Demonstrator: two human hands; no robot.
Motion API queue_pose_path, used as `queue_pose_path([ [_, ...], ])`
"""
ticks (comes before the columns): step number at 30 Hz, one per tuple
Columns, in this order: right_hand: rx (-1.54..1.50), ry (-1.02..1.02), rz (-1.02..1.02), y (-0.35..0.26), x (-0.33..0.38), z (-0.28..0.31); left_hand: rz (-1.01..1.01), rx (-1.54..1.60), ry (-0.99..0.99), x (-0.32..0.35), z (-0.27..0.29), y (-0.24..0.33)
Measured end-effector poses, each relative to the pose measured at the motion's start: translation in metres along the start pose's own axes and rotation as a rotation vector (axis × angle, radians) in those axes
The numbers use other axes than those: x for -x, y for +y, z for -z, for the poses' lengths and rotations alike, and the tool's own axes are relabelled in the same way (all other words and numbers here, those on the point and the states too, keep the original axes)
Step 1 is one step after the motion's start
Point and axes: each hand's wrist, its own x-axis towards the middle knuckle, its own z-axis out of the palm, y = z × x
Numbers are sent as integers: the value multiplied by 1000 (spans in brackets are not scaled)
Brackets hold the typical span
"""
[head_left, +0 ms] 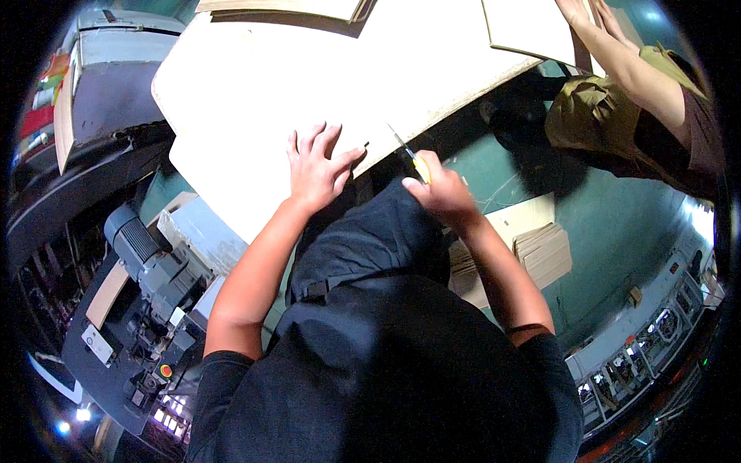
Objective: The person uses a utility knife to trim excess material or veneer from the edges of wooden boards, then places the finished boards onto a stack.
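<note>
One hand, the right (446,193), is closed around a yellow-handled knife (420,165) near the frame's centre; its long axis slants, blade pointing upper left toward the white table (309,85). Apart from it, left of the knife, the left hand (315,174) rests spread on the table. Boards (285,7) lie beyond, at the top.

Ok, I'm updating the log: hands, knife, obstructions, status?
Right hand gripping knife, blade out. Left hand spread on board. Co-worker's arm far right, apart.

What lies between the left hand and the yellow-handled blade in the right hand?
The head view shows a small dark thing beside the left hand, then bare white board toward the blade.
</note>
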Motion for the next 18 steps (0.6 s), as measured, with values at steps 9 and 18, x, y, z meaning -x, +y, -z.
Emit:
queue_pose_path([
  [9, 1, -109, 77, -24, 18, -27, 2, -11, -6, 2, -3, -1],
  [18, -34, 74, 76, -10, 16, -46, -11, -16, -2, 0, -1, 1],
])
